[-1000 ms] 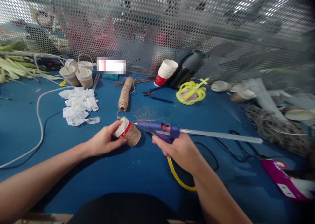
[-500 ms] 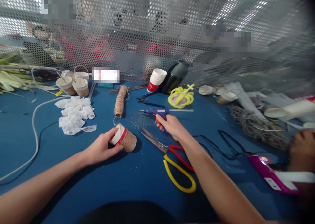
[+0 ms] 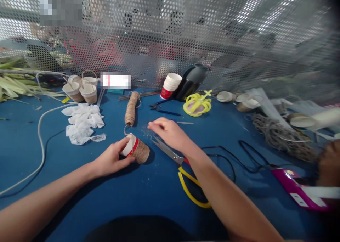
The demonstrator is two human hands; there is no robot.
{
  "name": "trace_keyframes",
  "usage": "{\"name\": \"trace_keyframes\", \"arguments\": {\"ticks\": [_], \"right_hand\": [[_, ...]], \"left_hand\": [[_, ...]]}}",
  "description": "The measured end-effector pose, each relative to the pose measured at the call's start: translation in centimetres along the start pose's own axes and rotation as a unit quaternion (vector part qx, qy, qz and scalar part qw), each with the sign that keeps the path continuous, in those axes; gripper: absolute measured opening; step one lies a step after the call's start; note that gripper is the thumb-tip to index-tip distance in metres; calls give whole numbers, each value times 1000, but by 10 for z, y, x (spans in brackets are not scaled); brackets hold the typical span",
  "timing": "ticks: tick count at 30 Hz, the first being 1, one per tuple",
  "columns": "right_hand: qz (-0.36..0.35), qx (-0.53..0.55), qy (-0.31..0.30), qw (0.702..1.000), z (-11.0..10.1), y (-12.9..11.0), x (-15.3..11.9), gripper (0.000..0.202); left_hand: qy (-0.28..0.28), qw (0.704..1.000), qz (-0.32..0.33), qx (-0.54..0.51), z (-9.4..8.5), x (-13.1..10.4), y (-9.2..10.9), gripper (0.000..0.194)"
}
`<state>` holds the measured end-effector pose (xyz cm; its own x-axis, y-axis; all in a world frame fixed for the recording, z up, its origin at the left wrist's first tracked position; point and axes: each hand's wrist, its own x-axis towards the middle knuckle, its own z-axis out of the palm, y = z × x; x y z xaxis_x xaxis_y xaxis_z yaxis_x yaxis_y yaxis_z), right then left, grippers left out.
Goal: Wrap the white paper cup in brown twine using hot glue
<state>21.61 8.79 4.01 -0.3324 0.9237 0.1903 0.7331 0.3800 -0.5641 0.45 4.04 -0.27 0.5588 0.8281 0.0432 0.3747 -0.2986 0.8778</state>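
My left hand is closed around a paper cup lying tilted on the table, its lower part wrapped in brown twine, a red band and white rim above. A strand joins it to the twine spool. My right hand has its fingertips pinched together over the table, at the nozzle end of the blue glue gun. The hand covers most of that gun; its clear glue stick pokes out behind. Whatever the fingertips hold is hidden. Beneath my right wrist lie large scissors with red and yellow handles, blades parted.
Crumpled white lace and twine-wrapped small baskets lie left. Pliers, stacked cups, a dark flask and a yellow crown-shaped piece stand behind. Right are grey cord, a purple power strip and another person's hand.
My right hand has let go of the glue gun's handle and moved left to its nozzle end, fingertips now pinched. The left hand still holds the cup in place.
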Motion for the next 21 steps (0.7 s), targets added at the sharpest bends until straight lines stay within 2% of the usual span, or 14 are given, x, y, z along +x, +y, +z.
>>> {"name": "trace_keyframes", "arguments": {"ticks": [3,6,8,10,13,17,21], "right_hand": [[21,115,-152,982,18,-23,14,48],[72,192,-228,952,33,-35,26,49],[98,239,-246,934,38,-38,29,40],[123,296,-231,919,37,-38,27,25],[148,375,-166,900,29,-35,17,12],[139,394,-90,904,15,-27,-1,15],[150,421,-53,893,10,-22,-13,21]], "left_hand": [[-1,1000,14,9,0,0,0,31],[1,999,27,33,1,-1,-2,27],[3,999,27,47,2,-1,-3,27],[5,998,25,55,2,-1,-3,27],[8,999,27,44,1,0,-3,27],[3,1000,11,-2,-1,0,-3,29],[-20,996,-42,-79,1,-2,-3,32]]}}
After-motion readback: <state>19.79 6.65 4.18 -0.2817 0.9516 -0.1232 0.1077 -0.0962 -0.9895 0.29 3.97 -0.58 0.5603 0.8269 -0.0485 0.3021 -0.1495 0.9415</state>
